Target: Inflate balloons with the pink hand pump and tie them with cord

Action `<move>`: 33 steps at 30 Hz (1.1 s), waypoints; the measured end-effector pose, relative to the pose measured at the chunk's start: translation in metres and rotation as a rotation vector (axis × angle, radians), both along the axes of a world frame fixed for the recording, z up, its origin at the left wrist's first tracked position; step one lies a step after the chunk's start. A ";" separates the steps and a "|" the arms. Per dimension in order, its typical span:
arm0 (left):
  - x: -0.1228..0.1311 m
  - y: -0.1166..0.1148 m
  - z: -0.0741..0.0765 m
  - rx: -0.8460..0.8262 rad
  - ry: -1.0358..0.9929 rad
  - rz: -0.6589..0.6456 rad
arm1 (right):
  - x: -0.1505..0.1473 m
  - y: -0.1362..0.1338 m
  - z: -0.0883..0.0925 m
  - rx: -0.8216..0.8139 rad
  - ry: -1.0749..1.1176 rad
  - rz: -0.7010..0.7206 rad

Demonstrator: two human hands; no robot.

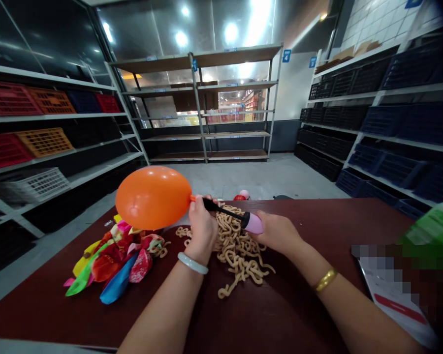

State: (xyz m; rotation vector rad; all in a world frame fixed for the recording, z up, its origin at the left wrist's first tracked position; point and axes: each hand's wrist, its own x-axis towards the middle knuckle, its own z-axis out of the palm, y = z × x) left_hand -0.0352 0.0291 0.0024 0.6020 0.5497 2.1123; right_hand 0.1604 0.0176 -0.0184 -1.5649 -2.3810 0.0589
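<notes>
Before me I have a dark red-brown table [280, 319]: limp, colourful balloons [107, 263] heaped on its left, tan cords [238, 246] tangled mid-table, a partly blurred flat object [389, 290] near right.

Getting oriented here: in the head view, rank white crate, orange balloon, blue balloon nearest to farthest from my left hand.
1. Orange balloon: neck at your left hand.
2. Blue balloon: uninflated, on table, leftward.
3. White crate: on the left shelving.

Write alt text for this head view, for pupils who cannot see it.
A person's left grip holds an inflated orange balloon on a black pump; the right grip holds the pump's pink end. Limp colourful balloons and tan strands lie on a maroon table.
</notes>
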 end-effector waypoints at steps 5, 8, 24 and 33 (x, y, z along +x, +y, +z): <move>-0.040 0.008 0.010 -0.012 -0.047 0.081 | 0.008 0.003 0.002 0.007 -0.028 0.008; -0.042 0.008 0.011 0.012 -0.034 0.076 | 0.011 0.003 0.003 0.040 -0.058 0.008; 0.056 -0.022 -0.017 -0.004 0.057 -0.190 | -0.006 -0.014 0.008 0.071 -0.004 -0.027; 0.009 -0.003 -0.003 -0.015 0.031 -0.016 | -0.003 -0.004 0.001 0.002 0.011 -0.011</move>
